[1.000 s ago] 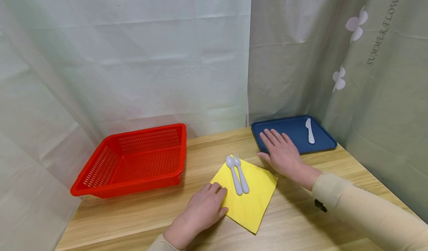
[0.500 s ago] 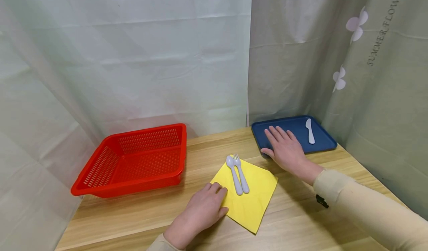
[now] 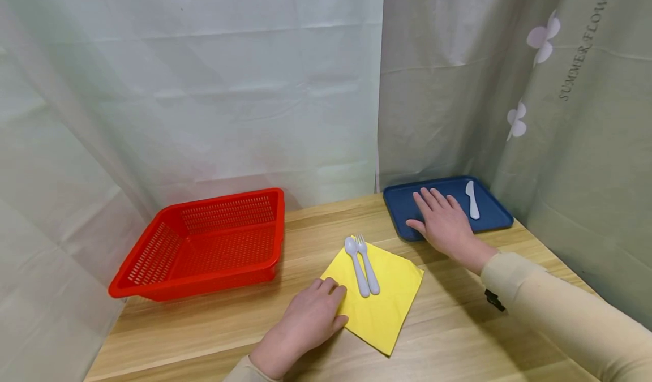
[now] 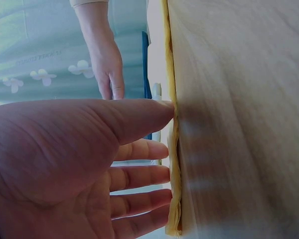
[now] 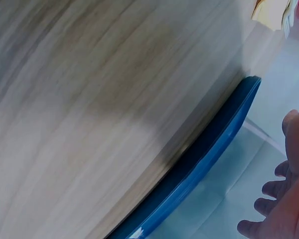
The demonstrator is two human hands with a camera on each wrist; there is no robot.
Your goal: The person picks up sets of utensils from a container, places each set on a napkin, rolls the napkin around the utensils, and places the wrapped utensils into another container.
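A yellow folded napkin (image 3: 393,308) lies on the wooden table, with a pale plastic spoon (image 3: 357,269) and a matching fork (image 3: 370,270) side by side on it. My left hand (image 3: 312,315) rests with its fingertips and thumb tip on the napkin's left edge, the fingers relaxed. Over the near part of a blue tray (image 3: 399,198) my right hand (image 3: 448,226) is spread palm down, holding nothing. The right wrist view shows its fingers above the tray's rim (image 5: 202,167). A pale plastic knife (image 3: 473,201) lies on the tray, right of that hand.
On the left stands a red perforated basket (image 3: 214,283). Curtains (image 3: 229,88) hang behind the table and along both sides, close to the tray and the basket. Bare wooden tabletop (image 3: 305,240) shows between basket and tray.
My right hand has moved a little right and farther over the tray, away from the napkin. The left hand, napkin and cutlery have stayed in place.
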